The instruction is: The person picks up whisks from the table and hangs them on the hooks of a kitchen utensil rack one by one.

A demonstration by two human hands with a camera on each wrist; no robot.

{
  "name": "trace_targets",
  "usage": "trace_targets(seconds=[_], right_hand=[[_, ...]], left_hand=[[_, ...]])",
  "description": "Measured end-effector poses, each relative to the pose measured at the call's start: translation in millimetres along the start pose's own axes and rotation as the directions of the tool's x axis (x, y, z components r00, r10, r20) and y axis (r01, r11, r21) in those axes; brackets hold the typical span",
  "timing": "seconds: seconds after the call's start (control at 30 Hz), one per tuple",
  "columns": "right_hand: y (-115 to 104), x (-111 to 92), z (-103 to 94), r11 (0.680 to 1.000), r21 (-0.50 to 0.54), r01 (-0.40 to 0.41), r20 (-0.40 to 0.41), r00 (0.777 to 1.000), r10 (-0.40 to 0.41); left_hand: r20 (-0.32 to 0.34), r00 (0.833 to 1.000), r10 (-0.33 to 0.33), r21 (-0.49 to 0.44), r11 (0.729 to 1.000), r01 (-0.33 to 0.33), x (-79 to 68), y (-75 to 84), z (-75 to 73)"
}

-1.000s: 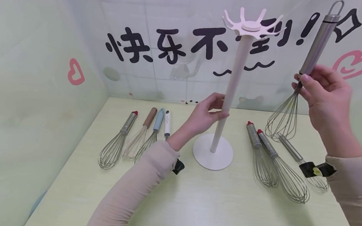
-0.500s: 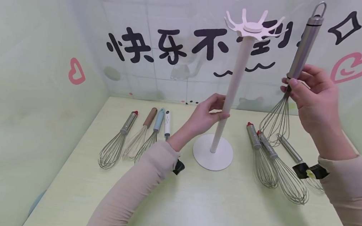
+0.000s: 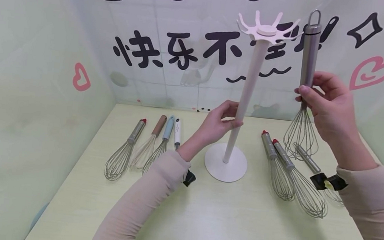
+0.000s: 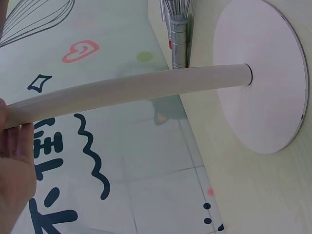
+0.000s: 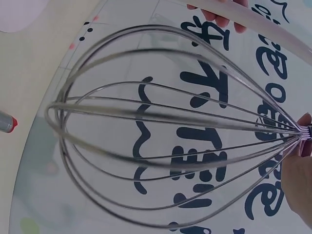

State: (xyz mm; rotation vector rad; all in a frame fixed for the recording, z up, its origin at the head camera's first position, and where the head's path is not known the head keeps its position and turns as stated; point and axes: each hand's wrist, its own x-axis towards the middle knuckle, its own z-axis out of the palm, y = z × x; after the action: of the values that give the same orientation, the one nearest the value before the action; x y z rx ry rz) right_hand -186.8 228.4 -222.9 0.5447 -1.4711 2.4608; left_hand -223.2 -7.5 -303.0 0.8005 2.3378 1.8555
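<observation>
A white stand [image 3: 250, 79] with a round base and a crown of upturned hooks [image 3: 267, 29] stands mid-table. My left hand [image 3: 217, 120] grips its pole about halfway up; in the left wrist view the fingers wrap the pole [image 4: 131, 90]. To the right of the stand, my right hand [image 3: 332, 105] pinches a steel whisk [image 3: 309, 58] at the lower end of its handle. The whisk hangs nearly upright, loop at the top, its wires down and its handle top close beside the right-hand hooks. Its wire balloon [image 5: 170, 122] fills the right wrist view.
On the left of the table [image 3: 197, 219] lie a red-tipped whisk [image 3: 126, 148], a brown-handled whisk [image 3: 159, 124], a blue-handled whisk [image 3: 169, 127] and a white-handled one [image 3: 177, 132]. Right of the base are two red-tipped whisks [image 3: 277, 165] and a slim steel whisk [image 3: 308, 159]. A printed curtain [image 3: 169, 68] hangs behind.
My right hand has carried the steel whisk left toward the stand's hooks and a little lower, and the whisk has turned from tilted to nearly upright. The left hand stays on the pole.
</observation>
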Motion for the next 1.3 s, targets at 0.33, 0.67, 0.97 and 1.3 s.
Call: trace_targets(seconds=[0.33, 0.67, 0.97, 1.3], right_hand=[[0.3, 0.9, 1.7, 1.000, -0.018, 0.007, 0.030, 1.000, -0.006], [-0.9, 2.6, 2.9, 0.999, -0.030, -0.009, 0.033, 0.999, 0.010], [-1.6, 2.3, 1.4, 0.998, -0.027, -0.057, 0.029, 0.998, 0.058], [0.4, 1.1, 0.2, 0.995, -0.009, -0.100, 0.048, 0.994, 0.101]], left_hand=[[-0.009, 1.000, -0.010, -0.001, 1.000, 0.010, -1.4, -2.1, -0.2], [-0.009, 1.000, -0.012, -0.007, 1.000, 0.012, -3.2, -1.5, -0.7], [-0.008, 1.000, -0.009, 0.005, 1.000, 0.009, -3.1, -0.9, -0.4], [-0.009, 1.000, -0.006, 0.001, 1.000, 0.006, -3.3, -0.7, -0.2]])
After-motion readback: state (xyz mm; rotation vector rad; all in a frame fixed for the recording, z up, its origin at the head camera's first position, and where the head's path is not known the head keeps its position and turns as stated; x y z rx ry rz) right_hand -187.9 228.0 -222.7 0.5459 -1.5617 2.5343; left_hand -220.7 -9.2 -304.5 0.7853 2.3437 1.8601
